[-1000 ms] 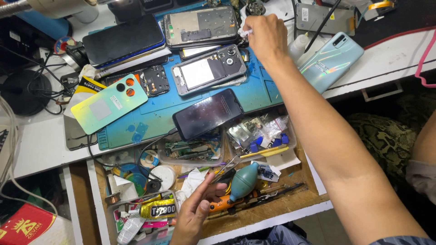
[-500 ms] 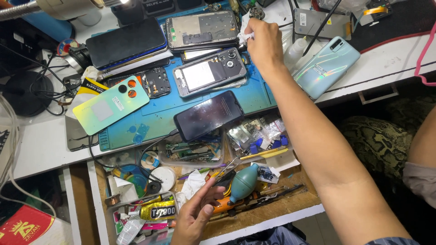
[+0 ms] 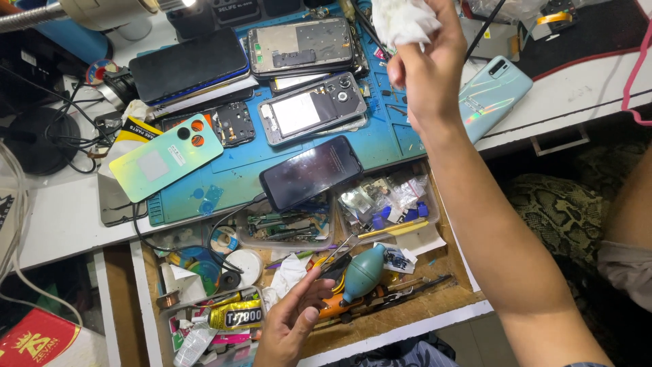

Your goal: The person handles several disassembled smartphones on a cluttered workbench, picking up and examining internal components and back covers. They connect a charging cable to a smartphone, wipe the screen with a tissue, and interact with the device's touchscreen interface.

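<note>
Up top, the right hand (image 3: 424,64) is pinching a crumpled white tissue (image 3: 405,20) between closed fingers, lifting it clear of the blue mat (image 3: 380,139), probably to keep it clean and ready for wiping. Low in the centre, the left hand (image 3: 292,323) is gripping thin tweezers (image 3: 339,253) over the open drawer (image 3: 407,319), tips pointing up-right for quick use. A teal blower (image 3: 363,272) is lying just beside them. A dark phone (image 3: 311,171) is resting mid-frame on the mat's edge, with a green back cover (image 3: 166,158) to its left.
</note>
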